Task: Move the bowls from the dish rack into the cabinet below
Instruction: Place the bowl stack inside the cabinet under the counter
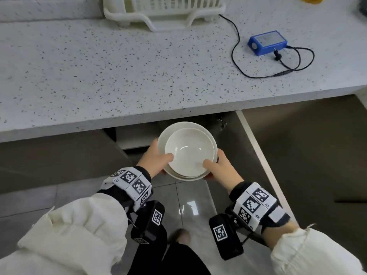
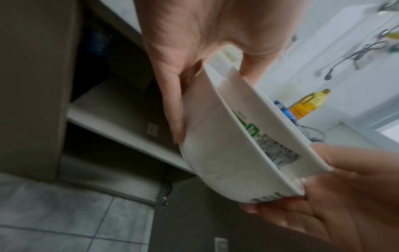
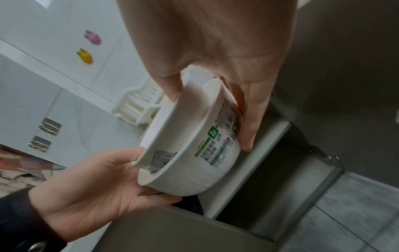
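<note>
Bowls: two white nested bowls (image 1: 188,149), held just below the countertop (image 1: 99,76) edge
Left hand (image 1: 156,157): fingers clamped on the stack
Right hand (image 1: 220,167): fingers clamped on the stack

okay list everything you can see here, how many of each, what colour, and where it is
bowls: two, white, nested, held in front of the open cabinet
dish rack: one, white, back of the counter
counter: one, speckled grey, above the cabinet
cabinet: one, brown, door open, below the counter
blue box: one, on the counter at right, black cable attached
yellow bottle: one, on the counter
left hand: grips the bowls' left rim
right hand: grips the right rim
</note>
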`<state>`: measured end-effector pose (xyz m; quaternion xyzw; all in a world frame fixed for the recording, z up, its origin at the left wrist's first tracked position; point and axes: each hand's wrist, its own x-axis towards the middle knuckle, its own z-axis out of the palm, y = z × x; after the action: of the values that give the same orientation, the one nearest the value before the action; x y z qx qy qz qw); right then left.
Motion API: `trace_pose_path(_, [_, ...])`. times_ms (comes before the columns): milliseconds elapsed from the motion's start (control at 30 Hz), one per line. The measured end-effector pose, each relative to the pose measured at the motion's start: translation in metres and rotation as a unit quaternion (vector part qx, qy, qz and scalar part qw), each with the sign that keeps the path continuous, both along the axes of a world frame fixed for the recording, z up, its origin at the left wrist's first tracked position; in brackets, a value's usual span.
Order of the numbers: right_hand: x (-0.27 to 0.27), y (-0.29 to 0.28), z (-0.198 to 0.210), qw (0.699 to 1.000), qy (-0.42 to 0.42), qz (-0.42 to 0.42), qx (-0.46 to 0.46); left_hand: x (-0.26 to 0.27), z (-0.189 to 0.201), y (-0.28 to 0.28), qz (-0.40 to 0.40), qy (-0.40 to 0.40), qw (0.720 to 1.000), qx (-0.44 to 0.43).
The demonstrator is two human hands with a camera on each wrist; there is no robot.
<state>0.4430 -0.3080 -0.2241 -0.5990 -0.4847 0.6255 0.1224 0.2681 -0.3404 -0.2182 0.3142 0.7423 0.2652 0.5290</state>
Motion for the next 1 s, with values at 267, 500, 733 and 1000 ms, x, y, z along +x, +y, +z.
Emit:
trace_pose_path(267, [-0.066,0.022,-0.111,0.998,-0.006,0.032,-0.046,-0.057,-0.112,0.004,0.077,0.005,0.996,-0.055])
trace_pose_path(500, [-0.128,0.08,-0.193,0.998,-0.008,0.063,-0.025,-0.105,-0.199,0.044,0.198,-0.067,0.977,-0.036])
trace_pose_path(733, [-0.178,0.121,-0.245,0.998,-0.029,0.059,0.01,-0.137,-0.247,0.076,0.282,-0.127,0.951,0.004])
trace_pose_path(1000, [-0.209,0.142,-0.251,0.997,0.068,0.032,0.001,-0.157,-0.263,0.089,0.371,-0.165,0.911,0.071])
